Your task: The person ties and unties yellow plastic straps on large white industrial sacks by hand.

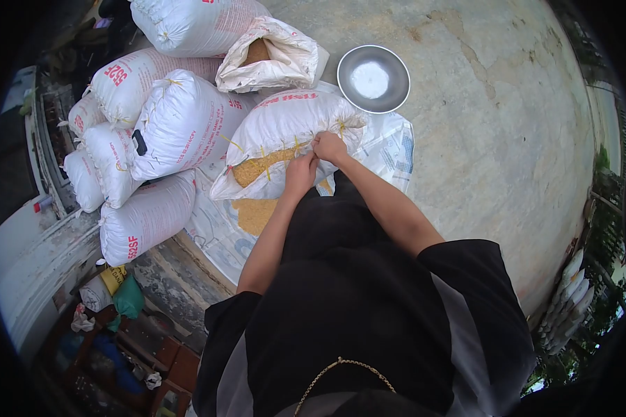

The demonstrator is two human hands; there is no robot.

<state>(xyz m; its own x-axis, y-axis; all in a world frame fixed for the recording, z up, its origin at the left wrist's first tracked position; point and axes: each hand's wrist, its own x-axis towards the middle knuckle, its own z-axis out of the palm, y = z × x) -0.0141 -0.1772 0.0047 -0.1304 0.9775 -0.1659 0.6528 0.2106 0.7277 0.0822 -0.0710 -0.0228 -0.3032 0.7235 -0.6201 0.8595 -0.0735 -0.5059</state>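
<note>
A white woven sack (289, 118) with red print lies on its side in front of me. Its mouth gapes on the left, showing yellow grain (257, 167), and short yellow ties (298, 144) hang along the edge. My left hand (300, 174) is closed at the sack's mouth, fingers pinching its rim. Close beside it, my right hand (329, 147) pinches the same edge; whether a tie is between the fingertips is too small to tell. Below the opening, more grain (252, 214) is spread on a plastic sheet (212, 226).
A metal bowl (373, 78) stands beyond the sack on the right. Another sack (278, 59) stands with its top folded back and brown contents inside. Several tied sacks (188, 125) are heaped at the left. Concrete floor (480, 153) extends to the right.
</note>
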